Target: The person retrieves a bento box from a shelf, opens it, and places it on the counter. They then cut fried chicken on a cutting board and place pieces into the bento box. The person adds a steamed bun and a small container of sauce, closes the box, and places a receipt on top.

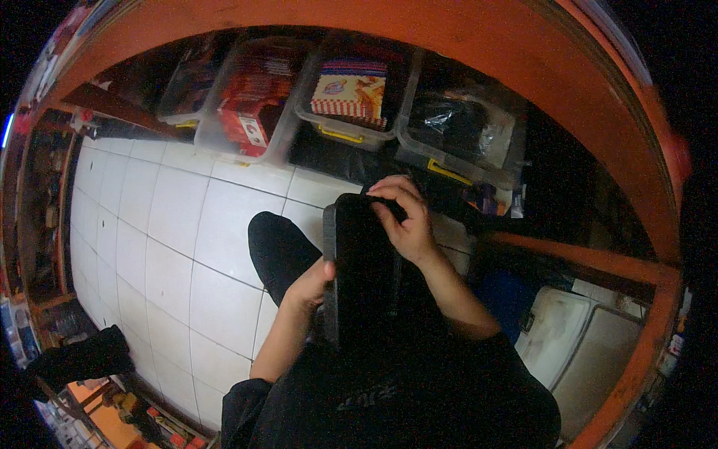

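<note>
One flat black case is held upright in front of the body, between two hands and above a white tiled floor. The left hand is pressed against the case's left edge about halfway down, with its thumb lying on the front; its other fingers are hidden behind the case, so how they are set cannot be told. The right hand is set at the top right corner, its fingers curled together and clamped on the upper edge. Four clear plastic bins are counted in a row on the low shelf beyond the case: one holding red packets, one holding a striped box, one holding dark bagged goods, and one at the far left whose contents are too dim to be told. One orange shelf beam is seen arching overhead.
</note>
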`<act>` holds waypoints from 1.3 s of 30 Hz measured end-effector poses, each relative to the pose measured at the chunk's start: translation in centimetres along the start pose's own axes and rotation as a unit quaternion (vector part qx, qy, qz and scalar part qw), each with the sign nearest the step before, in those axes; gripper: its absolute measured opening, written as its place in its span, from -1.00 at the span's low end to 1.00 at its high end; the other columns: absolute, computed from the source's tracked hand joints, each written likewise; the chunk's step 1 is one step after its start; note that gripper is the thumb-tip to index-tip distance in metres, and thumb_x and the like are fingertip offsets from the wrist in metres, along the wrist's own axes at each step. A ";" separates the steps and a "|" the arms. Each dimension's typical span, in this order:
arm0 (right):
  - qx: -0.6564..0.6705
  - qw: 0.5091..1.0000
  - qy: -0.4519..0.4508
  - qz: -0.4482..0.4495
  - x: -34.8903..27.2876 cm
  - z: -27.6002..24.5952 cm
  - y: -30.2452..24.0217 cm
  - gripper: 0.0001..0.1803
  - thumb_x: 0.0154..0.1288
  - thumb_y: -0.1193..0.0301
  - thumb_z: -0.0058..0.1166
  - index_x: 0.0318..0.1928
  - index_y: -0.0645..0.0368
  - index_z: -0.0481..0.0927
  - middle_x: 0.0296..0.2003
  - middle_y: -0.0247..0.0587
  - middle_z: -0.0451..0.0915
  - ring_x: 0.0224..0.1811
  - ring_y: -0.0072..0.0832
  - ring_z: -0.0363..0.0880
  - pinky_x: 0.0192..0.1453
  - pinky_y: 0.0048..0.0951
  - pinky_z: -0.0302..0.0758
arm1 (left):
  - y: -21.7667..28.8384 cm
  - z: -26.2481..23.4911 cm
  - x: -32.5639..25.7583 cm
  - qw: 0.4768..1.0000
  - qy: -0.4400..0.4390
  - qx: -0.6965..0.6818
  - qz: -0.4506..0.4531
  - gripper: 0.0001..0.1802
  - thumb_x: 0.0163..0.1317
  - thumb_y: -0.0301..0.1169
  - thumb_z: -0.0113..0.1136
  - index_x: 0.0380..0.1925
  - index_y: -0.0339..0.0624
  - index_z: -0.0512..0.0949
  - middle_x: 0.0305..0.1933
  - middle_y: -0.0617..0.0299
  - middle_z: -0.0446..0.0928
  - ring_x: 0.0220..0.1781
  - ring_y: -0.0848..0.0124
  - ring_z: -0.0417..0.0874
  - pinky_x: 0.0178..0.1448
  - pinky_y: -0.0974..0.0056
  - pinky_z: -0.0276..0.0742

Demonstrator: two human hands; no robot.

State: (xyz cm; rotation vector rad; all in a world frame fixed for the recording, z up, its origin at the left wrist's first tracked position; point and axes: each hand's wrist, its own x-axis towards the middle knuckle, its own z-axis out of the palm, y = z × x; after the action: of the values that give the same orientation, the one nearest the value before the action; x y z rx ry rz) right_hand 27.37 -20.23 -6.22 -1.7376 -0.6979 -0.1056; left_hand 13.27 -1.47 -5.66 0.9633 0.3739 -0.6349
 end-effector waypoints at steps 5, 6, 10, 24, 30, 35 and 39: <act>-0.027 1.000 0.006 -0.003 0.2 0.4 -2.1 -0.66 0.16 0.70 0.22 -0.03 0.20 0.68 -0.12 -0.14 0.60 -0.02 -0.29 0.60 0.11 -0.35 0.49 | -1.1 1.8 -0.1 0.997 -0.010 0.017 0.070 0.48 -0.25 0.51 0.40 0.46 -0.38 0.11 0.41 0.05 0.27 0.43 0.24 0.24 0.44 0.15 0.22; -0.021 1.000 0.011 -0.003 0.2 0.5 -2.5 -0.64 0.16 0.70 0.23 -0.01 0.19 0.68 -0.11 -0.13 0.61 0.00 -0.28 0.60 0.13 -0.33 0.49 | -1.1 2.3 -0.2 0.998 -0.016 0.003 0.063 0.49 -0.24 0.50 0.41 0.47 -0.39 0.07 0.42 0.04 0.25 0.45 0.23 0.21 0.46 0.14 0.18; -0.020 0.999 0.042 -0.021 0.4 0.6 -3.5 -0.66 0.15 0.67 0.25 -0.02 0.22 0.68 -0.08 -0.10 0.62 0.05 -0.21 0.61 0.19 -0.25 0.50 | 0.4 4.1 -0.2 0.995 -0.030 0.007 0.093 0.54 -0.22 0.43 0.47 0.54 -0.30 -0.11 0.49 0.01 0.13 0.54 0.17 0.10 0.54 0.13 0.04; 0.012 0.996 0.056 -0.074 1.1 0.2 -5.1 -0.76 0.12 0.69 0.26 -0.15 0.30 0.67 -0.13 -0.07 0.68 -0.01 -0.19 0.68 0.23 -0.08 0.58 | 1.7 5.5 1.6 0.944 0.047 0.108 0.309 0.60 -0.20 0.34 0.53 0.56 -0.22 -0.32 0.58 -0.15 -0.12 0.61 0.06 -0.03 0.59 0.08 -0.07; 0.029 0.995 0.066 -0.073 1.0 0.2 -4.7 -0.76 0.11 0.71 0.27 -0.17 0.31 0.67 -0.18 -0.07 0.69 -0.05 -0.21 0.69 0.20 -0.10 0.59 | 1.7 5.7 1.2 0.946 0.063 0.112 0.296 0.57 -0.15 0.35 0.50 0.56 -0.19 -0.33 0.55 -0.12 -0.04 0.57 0.09 0.08 0.56 0.10 0.01; 0.020 0.997 0.059 -0.054 1.0 -0.4 -4.5 -0.81 0.14 0.70 0.25 -0.20 0.30 0.65 -0.19 -0.07 0.68 -0.06 -0.21 0.69 0.19 -0.11 0.59 | 2.1 6.3 1.4 0.950 0.067 0.084 0.294 0.55 -0.11 0.31 0.50 0.57 -0.14 -0.36 0.50 -0.07 0.07 0.48 0.13 0.22 0.49 0.12 0.13; 0.032 0.997 0.045 -0.054 1.2 -0.8 -3.9 -0.83 0.17 0.70 0.22 -0.22 0.29 0.60 -0.16 -0.07 0.66 -0.03 -0.19 0.66 0.19 -0.14 0.57 | 2.1 6.3 1.7 0.950 0.077 0.071 0.295 0.54 -0.09 0.26 0.51 0.57 -0.14 -0.38 0.48 -0.07 0.11 0.47 0.15 0.24 0.49 0.13 0.15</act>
State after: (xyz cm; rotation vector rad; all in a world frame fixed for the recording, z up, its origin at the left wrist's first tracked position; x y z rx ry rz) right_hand 26.65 -20.03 -2.10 -1.6243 -0.7219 -0.2328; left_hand 16.06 -6.52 -1.91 1.1975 0.1608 -0.0395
